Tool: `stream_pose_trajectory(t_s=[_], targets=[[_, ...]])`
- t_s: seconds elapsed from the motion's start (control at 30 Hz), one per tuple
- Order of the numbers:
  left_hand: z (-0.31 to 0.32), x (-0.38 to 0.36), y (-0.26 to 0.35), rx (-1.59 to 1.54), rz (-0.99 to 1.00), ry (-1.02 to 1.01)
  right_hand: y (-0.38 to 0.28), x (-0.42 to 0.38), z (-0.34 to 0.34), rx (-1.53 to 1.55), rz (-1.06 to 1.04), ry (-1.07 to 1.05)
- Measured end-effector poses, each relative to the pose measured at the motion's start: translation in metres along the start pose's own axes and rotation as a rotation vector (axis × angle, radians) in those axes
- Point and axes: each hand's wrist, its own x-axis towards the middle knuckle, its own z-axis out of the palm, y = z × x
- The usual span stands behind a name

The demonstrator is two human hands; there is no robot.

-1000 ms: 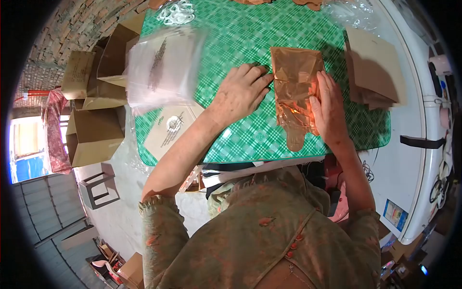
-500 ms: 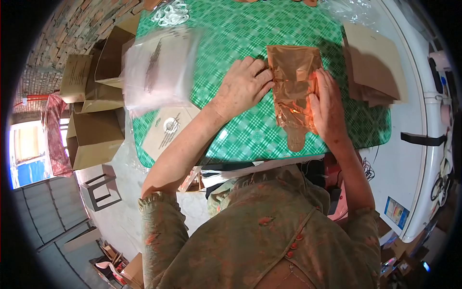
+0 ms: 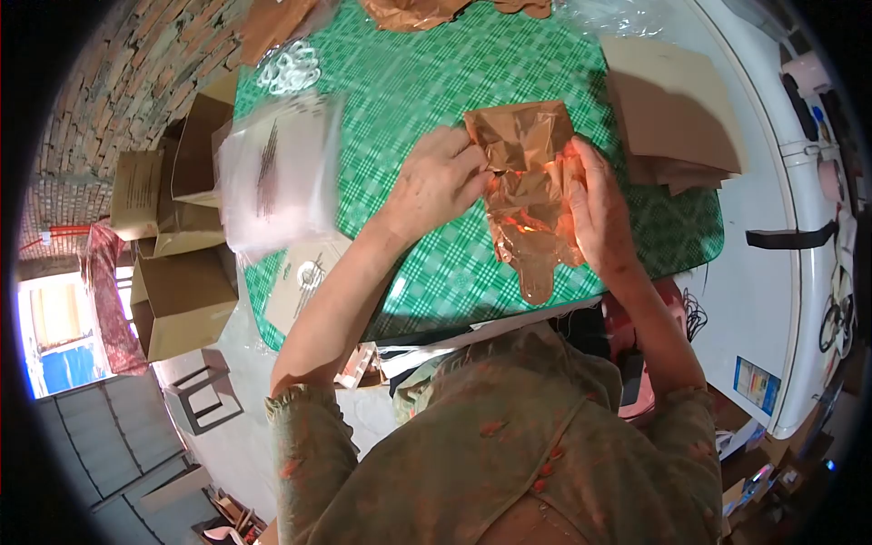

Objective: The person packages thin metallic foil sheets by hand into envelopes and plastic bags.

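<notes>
A shiny copper-coloured film bag [image 3: 527, 195], rumpled across its middle, lies on the green checked tablecloth with a rounded tab at its near end. My left hand [image 3: 438, 182] has its fingers closed on the bag's left edge. On the opposite side my right hand [image 3: 601, 213] grips the right edge, thumb on top and fingers along the side. Both palms face inward, and the left fingertips are partly hidden.
A stack of clear plastic bags [image 3: 282, 173] lies on the left, partly over a printed card [image 3: 304, 277]. White loops [image 3: 289, 68] sit at the far left. Brown cardboard sheets [image 3: 672, 109] lie on the right. Open cartons [image 3: 186, 304] stand left of the table [image 3: 409, 73].
The camera view has shifted. The bag is more creased, and its far end is bent and tilted. Both hands stay on its edges.
</notes>
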Motion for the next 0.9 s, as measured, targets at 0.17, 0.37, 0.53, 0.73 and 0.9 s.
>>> stream_pose_trajectory(t_s=[0.17, 0.37, 0.53, 0.73, 0.9], targets=[[-0.006, 0.008, 0.008, 0.014, 0.023, 0.006, -0.002, 0.001, -0.001, 0.049, 0.039, 0.019], [0.001, 0.002, -0.008, 0.014, 0.02, -0.263, 0.004, 0.001, -0.002, 0.049, -0.017, 0.012], [0.001, -0.004, -0.002, 0.096, 0.045, -0.26, 0.0, 0.0, 0.0, 0.073, 0.029, 0.018], [0.0, -0.013, 0.001, 0.133, 0.011, -0.308, 0.002, 0.012, -0.008, -0.143, -0.122, 0.003], [0.002, -0.012, 0.003, 0.116, 0.036, -0.242, -0.002, 0.038, 0.001, -0.505, -0.299, -0.146]])
